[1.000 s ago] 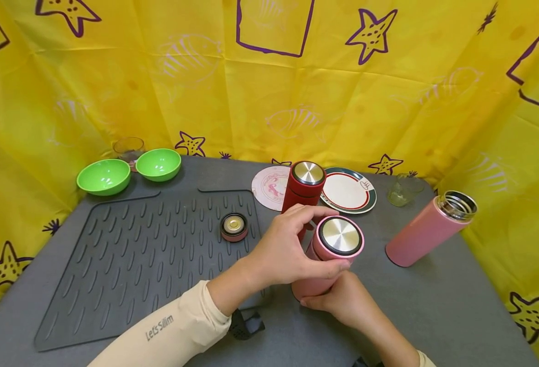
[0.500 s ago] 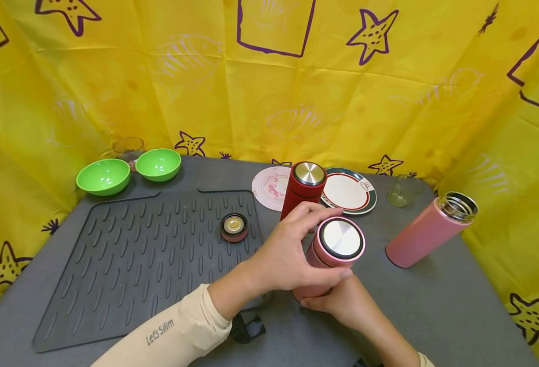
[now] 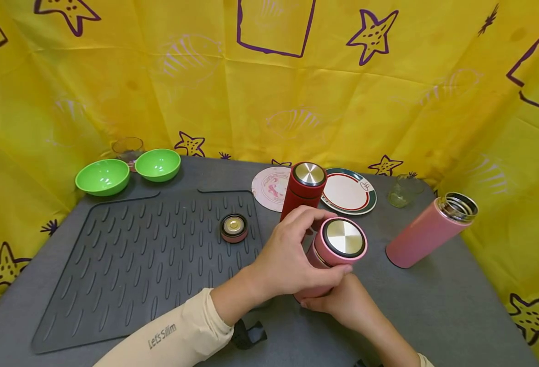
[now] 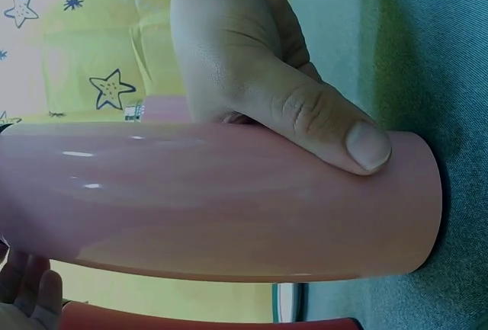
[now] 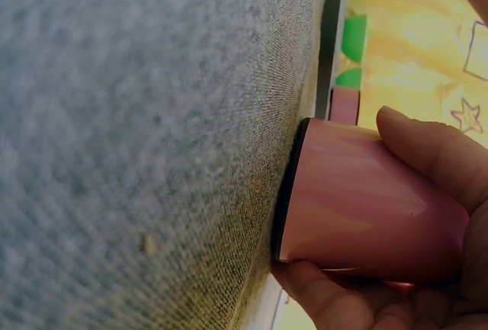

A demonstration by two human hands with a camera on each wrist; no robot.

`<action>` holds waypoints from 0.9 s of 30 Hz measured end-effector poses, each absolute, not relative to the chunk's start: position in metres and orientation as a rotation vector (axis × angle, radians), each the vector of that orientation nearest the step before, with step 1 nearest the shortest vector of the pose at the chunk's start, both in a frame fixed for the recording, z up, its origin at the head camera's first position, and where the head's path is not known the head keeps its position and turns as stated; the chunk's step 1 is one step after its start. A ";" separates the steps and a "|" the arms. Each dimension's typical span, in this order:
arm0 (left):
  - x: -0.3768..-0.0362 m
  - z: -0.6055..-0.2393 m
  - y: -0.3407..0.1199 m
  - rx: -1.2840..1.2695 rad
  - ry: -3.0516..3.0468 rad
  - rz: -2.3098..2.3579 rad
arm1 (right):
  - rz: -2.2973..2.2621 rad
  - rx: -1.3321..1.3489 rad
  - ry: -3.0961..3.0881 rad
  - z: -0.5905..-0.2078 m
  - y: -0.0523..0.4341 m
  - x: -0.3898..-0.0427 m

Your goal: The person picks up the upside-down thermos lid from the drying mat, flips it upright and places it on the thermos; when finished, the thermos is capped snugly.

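Upright on the grey table stands a pink thermos (image 3: pixel 313 292) with a steel-topped pink lid (image 3: pixel 345 238). My left hand (image 3: pixel 290 257) grips the lid, thumb on the near side and fingers around the far side. Low on the body, my right hand (image 3: pixel 345 302) holds the thermos; its thumb lies along the wall in the left wrist view. In the right wrist view the dark base rim meets the tabletop. A thin silvery band shows between lid and body. Just behind, a red thermos (image 3: pixel 302 193) with its lid on is partly hidden by my left hand.
At right stands an open pink thermos (image 3: pixel 418 237). A small upturned lid (image 3: pixel 234 229) lies on the grey drying mat (image 3: pixel 127 265). Toward the back are two green bowls (image 3: pixel 103 178), a pink round mat (image 3: pixel 269 188), a plate (image 3: pixel 347 191) and a drinking glass (image 3: pixel 402 192).
The lid has shifted slightly up and right with my left hand, and a silvery band now shows beneath it. My right hand keeps its place low on the thermos.
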State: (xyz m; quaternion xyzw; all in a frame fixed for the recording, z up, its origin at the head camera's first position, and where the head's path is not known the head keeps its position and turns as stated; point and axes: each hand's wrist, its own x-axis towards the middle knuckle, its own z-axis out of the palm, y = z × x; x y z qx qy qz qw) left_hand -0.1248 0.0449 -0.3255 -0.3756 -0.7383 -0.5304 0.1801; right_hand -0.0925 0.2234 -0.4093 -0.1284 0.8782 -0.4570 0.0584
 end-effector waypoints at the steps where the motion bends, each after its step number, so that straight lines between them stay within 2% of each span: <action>1: -0.125 -0.326 0.044 -1.070 -2.088 -1.495 | -1.372 -0.377 2.662 -0.409 0.223 -0.092; 9: -0.123 -0.326 0.044 -1.111 -2.100 -1.511 | -1.365 -0.351 2.645 -0.407 0.222 -0.091; 17: -0.119 -0.330 0.050 -0.993 -2.095 -1.558 | -1.430 -0.477 2.669 -0.412 0.223 -0.094; 27: -0.120 -0.335 0.046 -1.064 -2.070 -1.622 | -1.366 -0.389 2.640 -0.407 0.223 -0.091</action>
